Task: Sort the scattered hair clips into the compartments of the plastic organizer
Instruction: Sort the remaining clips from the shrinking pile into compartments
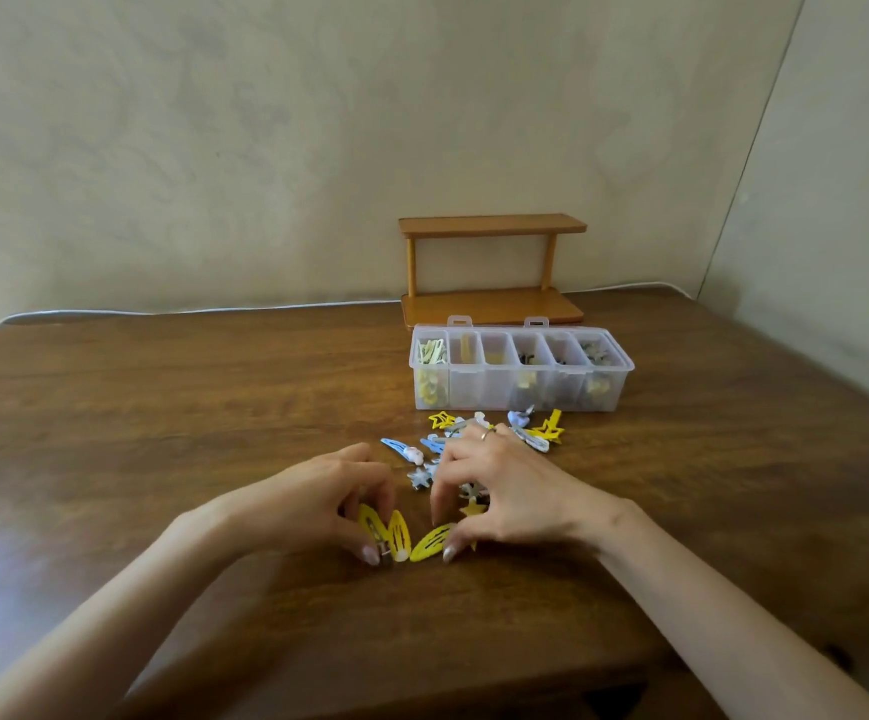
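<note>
Gathering flat yellow metal snap clips (pixel 400 537) on tabletop (pixel 162 407), near clear plastic compartment organizer (pixel 466 392) | left hand (pixel 328 501) pinches two, right hand (pixel 500 491) pinches one | light, thin, slick: grip long edges

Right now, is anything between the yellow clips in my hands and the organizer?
Only at table level: the pile of loose clips lies between the yellow clips, pinched by your left hand and right hand, and the organizer. If you lift them over that pile, nothing visible blocks the way.
</note>
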The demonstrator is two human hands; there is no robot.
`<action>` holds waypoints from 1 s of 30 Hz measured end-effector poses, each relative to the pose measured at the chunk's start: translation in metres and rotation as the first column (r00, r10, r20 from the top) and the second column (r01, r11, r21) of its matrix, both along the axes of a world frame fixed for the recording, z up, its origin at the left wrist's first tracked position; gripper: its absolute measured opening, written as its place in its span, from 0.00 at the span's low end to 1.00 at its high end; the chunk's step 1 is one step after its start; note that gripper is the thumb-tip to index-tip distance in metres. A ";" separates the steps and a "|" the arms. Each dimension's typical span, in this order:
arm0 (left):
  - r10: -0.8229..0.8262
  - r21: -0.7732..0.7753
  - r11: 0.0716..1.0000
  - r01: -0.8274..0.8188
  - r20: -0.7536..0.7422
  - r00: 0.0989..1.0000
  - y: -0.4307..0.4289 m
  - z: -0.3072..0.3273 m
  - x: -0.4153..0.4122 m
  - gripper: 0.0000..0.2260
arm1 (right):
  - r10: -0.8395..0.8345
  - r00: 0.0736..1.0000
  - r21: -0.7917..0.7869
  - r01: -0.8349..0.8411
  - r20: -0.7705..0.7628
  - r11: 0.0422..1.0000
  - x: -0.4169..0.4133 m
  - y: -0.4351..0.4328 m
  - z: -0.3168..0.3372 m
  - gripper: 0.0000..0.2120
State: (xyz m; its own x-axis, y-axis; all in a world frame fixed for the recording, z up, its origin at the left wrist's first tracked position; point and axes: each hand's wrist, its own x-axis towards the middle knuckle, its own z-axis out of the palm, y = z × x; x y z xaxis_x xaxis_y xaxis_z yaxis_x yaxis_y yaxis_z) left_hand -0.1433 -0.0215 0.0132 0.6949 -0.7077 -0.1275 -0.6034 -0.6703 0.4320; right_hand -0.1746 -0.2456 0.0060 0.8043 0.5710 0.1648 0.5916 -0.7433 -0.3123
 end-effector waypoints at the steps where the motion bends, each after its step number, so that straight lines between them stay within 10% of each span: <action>1: -0.005 0.004 1.000 0.005 0.012 1.000 -0.005 0.000 0.001 0.14 | -0.017 1.000 -0.019 0.017 0.011 1.000 0.001 -0.001 0.001 0.12; 9: -0.033 0.006 0.999 0.032 0.111 0.993 -0.047 -0.002 0.022 0.14 | -0.215 0.974 -0.084 0.221 0.076 0.972 0.021 -0.028 0.003 0.09; 17: -0.022 -0.041 0.999 0.029 0.166 0.986 -0.058 -0.002 0.035 0.14 | -0.312 0.926 0.280 0.364 -0.213 0.888 0.043 -0.054 0.008 0.05; 30: 0.270 -0.573 0.795 -0.202 0.036 0.962 -0.067 0.025 0.067 0.03 | -0.476 0.876 0.539 0.437 -0.074 0.720 0.048 -0.060 -0.011 0.02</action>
